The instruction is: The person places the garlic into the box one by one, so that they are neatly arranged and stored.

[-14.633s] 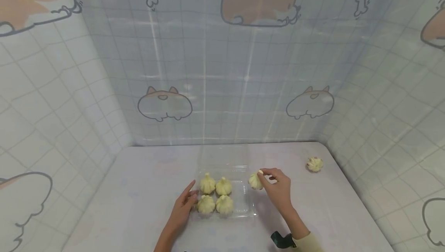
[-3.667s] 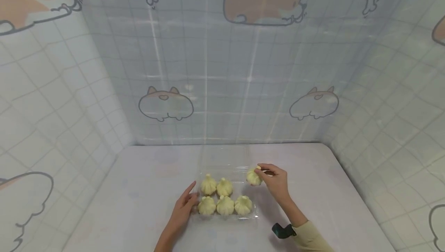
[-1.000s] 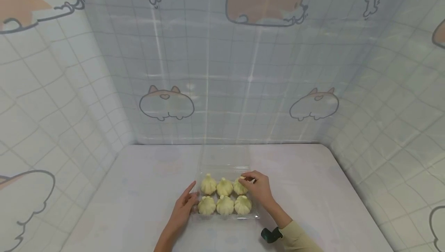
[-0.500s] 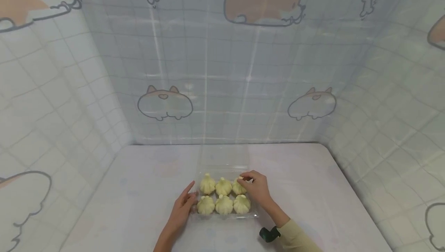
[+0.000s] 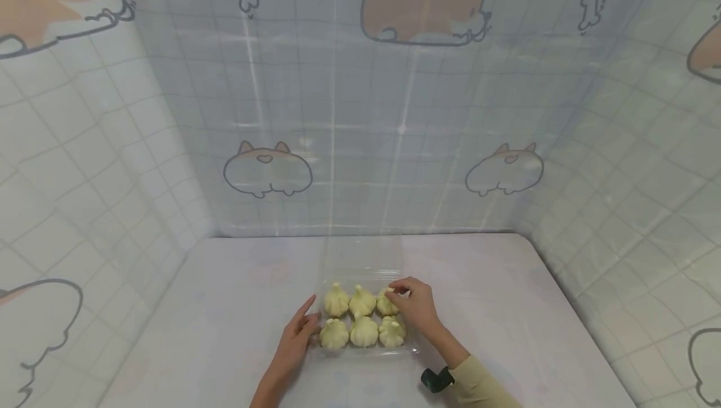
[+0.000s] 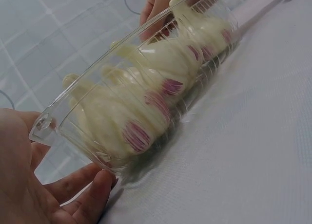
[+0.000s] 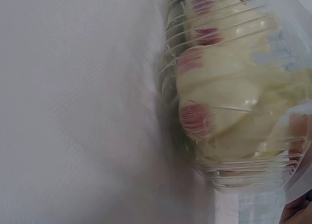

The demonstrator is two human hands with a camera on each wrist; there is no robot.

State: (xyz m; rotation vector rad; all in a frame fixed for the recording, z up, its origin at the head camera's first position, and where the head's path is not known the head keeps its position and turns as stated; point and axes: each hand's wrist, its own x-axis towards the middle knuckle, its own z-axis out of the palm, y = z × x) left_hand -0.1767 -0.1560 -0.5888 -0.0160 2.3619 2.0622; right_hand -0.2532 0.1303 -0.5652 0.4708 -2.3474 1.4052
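Note:
Pale garlic bulbs [image 5: 363,331], with purple patches low on their sides, stand in two rows of three in a clear plastic box [image 5: 414,348]. My right hand [image 5: 415,305] pinches the stem of the back-right garlic bulb [image 5: 385,303], which sits in the box and is partly covered by the fingers. My left hand [image 5: 294,336] lies along the box's left side, fingers extended and touching its wall. In the left wrist view, the fingertips [image 6: 101,185] meet the lower corner of the box. The right wrist view shows bulbs [image 7: 219,87] through the ribbed wall.
Behind the box its clear lid [image 5: 363,253] lies folded back. A pale cloth covers the table [image 5: 236,308]. Dog-printed curtains [image 5: 388,176] enclose the back and sides. A dark green device [image 5: 436,380] sits by the right wrist.
Bulbs from the right hand and the table's far right have gone into the box, filling its right column. Over the last second the right hand stays on the back-right bulb; the left barely moves.

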